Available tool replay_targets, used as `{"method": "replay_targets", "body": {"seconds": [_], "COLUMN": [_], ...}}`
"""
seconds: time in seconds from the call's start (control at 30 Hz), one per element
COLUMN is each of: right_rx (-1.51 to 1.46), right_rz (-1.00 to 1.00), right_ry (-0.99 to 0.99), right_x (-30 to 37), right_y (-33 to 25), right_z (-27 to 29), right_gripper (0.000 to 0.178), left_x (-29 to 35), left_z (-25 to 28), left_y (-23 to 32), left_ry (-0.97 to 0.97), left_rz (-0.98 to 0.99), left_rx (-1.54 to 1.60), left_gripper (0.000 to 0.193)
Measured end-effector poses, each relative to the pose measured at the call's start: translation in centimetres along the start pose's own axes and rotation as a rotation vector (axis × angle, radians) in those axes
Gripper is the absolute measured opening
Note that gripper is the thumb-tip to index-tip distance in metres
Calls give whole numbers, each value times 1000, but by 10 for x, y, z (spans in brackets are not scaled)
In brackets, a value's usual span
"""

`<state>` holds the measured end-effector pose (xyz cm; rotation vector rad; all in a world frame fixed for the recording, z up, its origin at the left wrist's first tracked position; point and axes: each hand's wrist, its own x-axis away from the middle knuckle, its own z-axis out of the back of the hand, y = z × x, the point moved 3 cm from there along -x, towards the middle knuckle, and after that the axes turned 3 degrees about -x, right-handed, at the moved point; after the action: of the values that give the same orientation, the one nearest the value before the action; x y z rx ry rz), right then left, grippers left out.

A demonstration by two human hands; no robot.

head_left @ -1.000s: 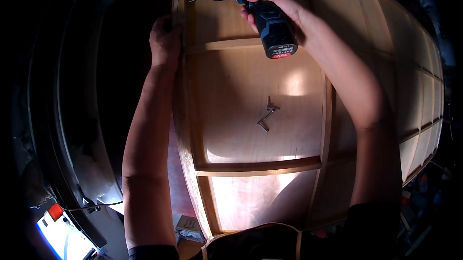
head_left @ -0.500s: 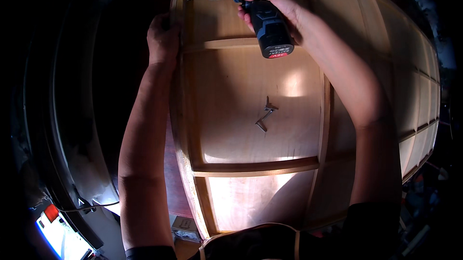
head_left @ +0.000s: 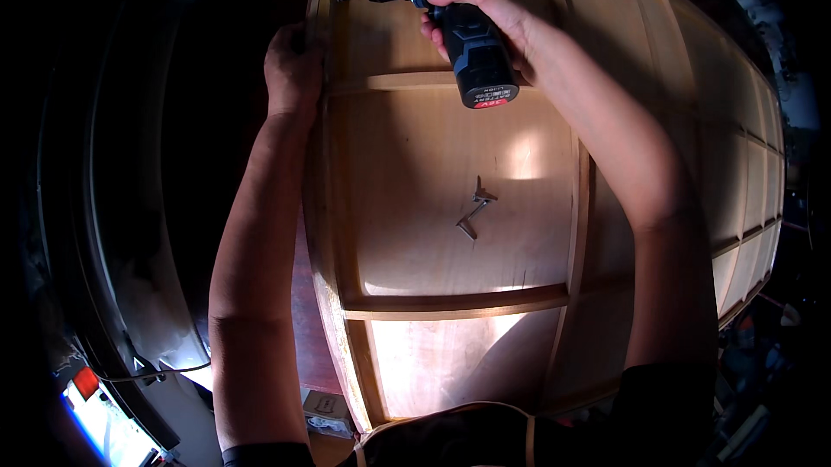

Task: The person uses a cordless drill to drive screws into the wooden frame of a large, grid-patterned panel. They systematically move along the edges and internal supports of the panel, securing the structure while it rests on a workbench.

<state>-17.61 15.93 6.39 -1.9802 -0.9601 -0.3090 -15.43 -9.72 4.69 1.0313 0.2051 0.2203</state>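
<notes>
My right hand [head_left: 480,12] is wrapped round the grip of a blue and black cordless drill [head_left: 472,47], with the index finger by the trigger. Its thin bit points left, the tip close to the inner side of the left rail of a wooden framed panel [head_left: 459,302]; whether they touch I cannot tell. Against the outer side of that rail, my left hand [head_left: 293,64] is curled in shadow, its fingertips hidden. Several loose screws [head_left: 478,199] lie on the panel's bare sheet below the drill.
Wooden crossbars split the panel into compartments, and more gridded framing [head_left: 753,173] stretches off to the right. At lower left are a bright screen-like patch [head_left: 104,419] and a dark cable [head_left: 164,372]. A small box [head_left: 327,406] sits beside the panel's near left corner.
The drill has shifted slightly left and down in my right hand's grip, its bit still at the left rail. My left hand stays at the rail's outer side.
</notes>
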Motion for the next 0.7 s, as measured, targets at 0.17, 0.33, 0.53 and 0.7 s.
{"method": "replay_targets", "body": {"seconds": [0.17,0.33,0.53,0.7], "right_rx": [1,36,54,58], "right_rz": [-2,22,129,284], "right_ry": [-13,30,-9,-125], "right_x": [-3,0,11,106], "right_y": [1,1,7,17], "right_z": [-2,-6,-14,-16], "right_gripper": [38,37,39,43], "left_x": [-3,0,-14,-16], "left_z": [1,1,-1,-8], "left_y": [-7,-2,-22,-24], "left_ry": [7,17,57,199], "left_rz": [-33,-58,-204,-269], "left_rx": [-2,10,-169,-421], "left_gripper": [36,37,42,53]}}
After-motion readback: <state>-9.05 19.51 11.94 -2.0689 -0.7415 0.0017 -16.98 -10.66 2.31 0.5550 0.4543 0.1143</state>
